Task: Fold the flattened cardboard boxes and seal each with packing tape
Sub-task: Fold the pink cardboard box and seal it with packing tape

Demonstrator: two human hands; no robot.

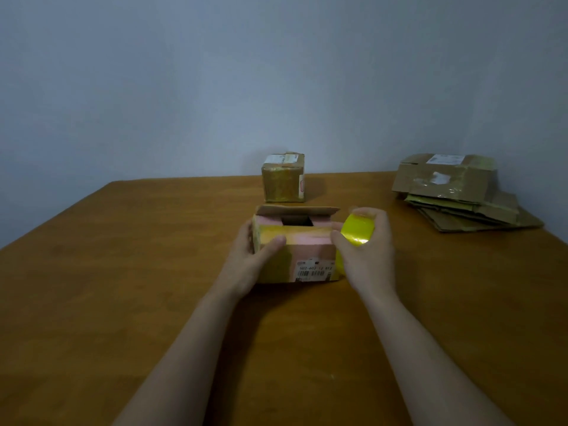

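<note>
Wooden table [123,272] with open box [307,250], taped box [282,179] behind, flattened cardboard stack [461,204] far right.

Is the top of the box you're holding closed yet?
No: the box gripped by the left hand shows a dark gap between its top flaps; the right hand holds the tape roll.

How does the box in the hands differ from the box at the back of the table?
The near box has its top open, far flap raised; the back box is closed and taped over. The left hand grips the near box and the right hand holds a tape roll beside it; the back box stands untouched. Both are cardboard with white labels.
</note>
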